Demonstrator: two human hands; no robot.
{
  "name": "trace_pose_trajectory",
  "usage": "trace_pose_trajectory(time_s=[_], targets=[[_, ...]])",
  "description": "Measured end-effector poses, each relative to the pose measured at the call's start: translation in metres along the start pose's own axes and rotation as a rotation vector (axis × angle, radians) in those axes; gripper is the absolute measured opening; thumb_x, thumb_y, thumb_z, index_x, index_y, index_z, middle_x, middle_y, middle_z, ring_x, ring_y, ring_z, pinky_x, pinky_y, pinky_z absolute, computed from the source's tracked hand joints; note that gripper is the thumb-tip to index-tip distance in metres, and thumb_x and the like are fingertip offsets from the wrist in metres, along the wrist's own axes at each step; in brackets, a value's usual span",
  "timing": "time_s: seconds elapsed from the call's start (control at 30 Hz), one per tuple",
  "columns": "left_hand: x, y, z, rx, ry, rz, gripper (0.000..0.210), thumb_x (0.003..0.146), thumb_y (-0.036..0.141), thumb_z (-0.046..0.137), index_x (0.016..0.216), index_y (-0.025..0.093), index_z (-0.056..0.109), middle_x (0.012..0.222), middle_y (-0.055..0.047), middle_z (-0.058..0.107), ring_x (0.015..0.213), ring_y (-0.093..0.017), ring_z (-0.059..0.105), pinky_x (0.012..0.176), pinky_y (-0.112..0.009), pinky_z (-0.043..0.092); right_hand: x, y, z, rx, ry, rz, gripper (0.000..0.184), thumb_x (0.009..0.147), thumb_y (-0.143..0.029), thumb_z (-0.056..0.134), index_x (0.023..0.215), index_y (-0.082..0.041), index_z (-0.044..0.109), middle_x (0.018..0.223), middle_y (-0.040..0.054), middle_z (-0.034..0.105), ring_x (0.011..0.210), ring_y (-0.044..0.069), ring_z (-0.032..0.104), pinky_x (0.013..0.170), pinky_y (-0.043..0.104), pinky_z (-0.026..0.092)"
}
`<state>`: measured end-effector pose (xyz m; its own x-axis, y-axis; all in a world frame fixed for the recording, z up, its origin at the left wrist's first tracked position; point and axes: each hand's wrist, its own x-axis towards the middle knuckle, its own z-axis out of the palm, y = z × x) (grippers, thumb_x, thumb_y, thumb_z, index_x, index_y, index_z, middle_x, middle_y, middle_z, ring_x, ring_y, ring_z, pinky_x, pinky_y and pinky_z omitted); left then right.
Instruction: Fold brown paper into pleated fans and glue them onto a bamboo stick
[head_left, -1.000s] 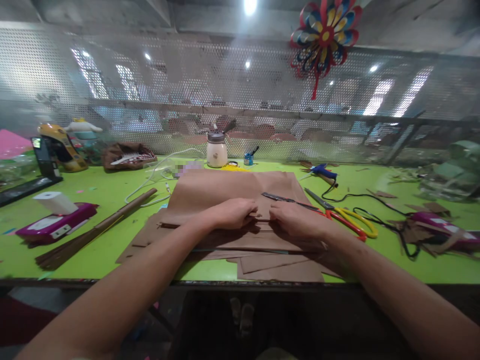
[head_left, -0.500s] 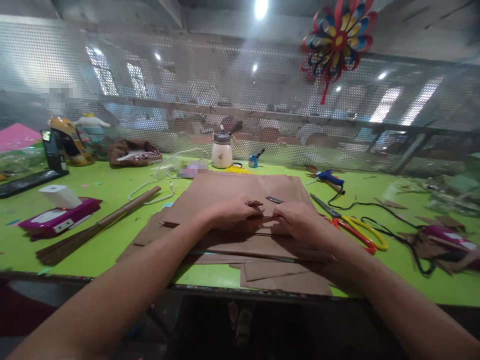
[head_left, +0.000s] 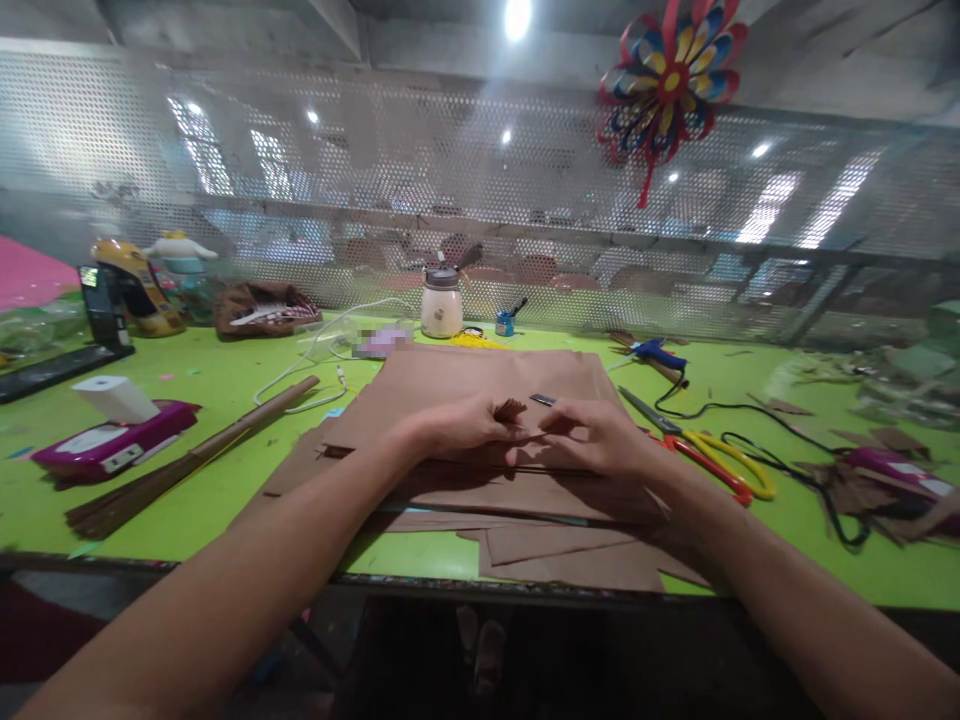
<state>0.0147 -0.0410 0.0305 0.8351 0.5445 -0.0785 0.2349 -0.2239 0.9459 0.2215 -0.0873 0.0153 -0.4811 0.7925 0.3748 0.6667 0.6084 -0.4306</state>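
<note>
My left hand point(head_left: 469, 425) is closed around a small pleated piece of brown paper point(head_left: 510, 408), whose folded edges fan out above the fingers. Close to its right, my right hand point(head_left: 596, 435) pinches with thumb and forefinger at the end of the same paper, which is partly hidden by the fingers. Both hands are just over a stack of brown paper sheets point(head_left: 480, 372). A dark, flat, narrow tool point(head_left: 541, 399) shows on the sheets behind my right fingertips; its kind is not clear.
Scissors point(head_left: 720, 462) with red and yellow handles lie right of the stack, near a blue glue gun point(head_left: 658, 353). A rolled brown paper bundle point(head_left: 195, 455) and a purple power strip point(head_left: 116, 440) lie left. A white bottle point(head_left: 442, 305) stands behind.
My right hand has shifted slightly left and its fingers have opened a little from a tighter curl. The left hand keeps hold of the pleated paper. The view has shifted slightly.
</note>
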Motion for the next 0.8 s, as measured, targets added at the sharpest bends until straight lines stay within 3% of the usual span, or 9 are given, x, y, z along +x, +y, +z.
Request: trace_pose_trajectory(time_s=[0.1,0.2,0.3,0.43,0.8], targets=[[0.001,0.003,0.001,0.155,0.032,0.027,0.021,0.079,0.034,0.053,0.075,0.013,0.056,0.064,0.000,0.059,0.061,-0.010,0.051,0.062,-0.023,0.039,0.002,0.000,-0.003,0.200,-0.094,0.078,0.025,0.079,-0.032,0.055,0.098,-0.017,0.061,0.084,0.0031,0.064,0.070,0.013,0.055,0.061,0.023,0.040],[0.003,0.003,0.001,0.295,0.034,0.076,0.024,0.081,0.034,0.049,0.080,0.013,0.059,0.066,0.000,0.060,0.064,-0.011,0.052,0.063,-0.022,0.038,0.004,0.003,-0.002,0.335,-0.123,0.187,0.027,0.079,-0.039,0.054,0.089,-0.015,0.063,0.071,0.0020,0.062,0.061,0.012,0.052,0.055,0.023,0.039],[0.006,-0.002,0.002,0.389,0.078,0.108,0.028,0.081,0.036,0.047,0.087,0.013,0.062,0.072,-0.001,0.060,0.068,-0.012,0.052,0.062,-0.022,0.037,0.006,0.008,0.003,0.458,-0.094,0.302,0.029,0.077,-0.043,0.054,0.077,-0.014,0.061,0.055,-0.0021,0.053,0.048,0.008,0.044,0.047,0.021,0.034],[0.010,-0.009,0.002,0.491,0.146,0.151,0.032,0.082,0.039,0.045,0.085,0.013,0.062,0.072,-0.001,0.059,0.064,-0.011,0.049,0.057,-0.022,0.034,0.005,0.013,0.007,0.584,-0.031,0.390,0.027,0.072,-0.042,0.061,0.072,-0.015,0.059,0.049,-0.0043,0.048,0.043,0.007,0.042,0.044,0.020,0.032],[0.003,-0.002,0.000,0.503,0.020,0.126,0.030,0.084,0.035,0.039,0.068,0.014,0.054,0.063,0.000,0.055,0.056,-0.009,0.045,0.056,-0.022,0.032,0.005,0.010,-0.003,0.576,-0.028,0.436,0.027,0.068,-0.041,0.063,0.065,-0.014,0.057,0.049,-0.0042,0.047,0.042,0.006,0.037,0.042,0.020,0.027]])
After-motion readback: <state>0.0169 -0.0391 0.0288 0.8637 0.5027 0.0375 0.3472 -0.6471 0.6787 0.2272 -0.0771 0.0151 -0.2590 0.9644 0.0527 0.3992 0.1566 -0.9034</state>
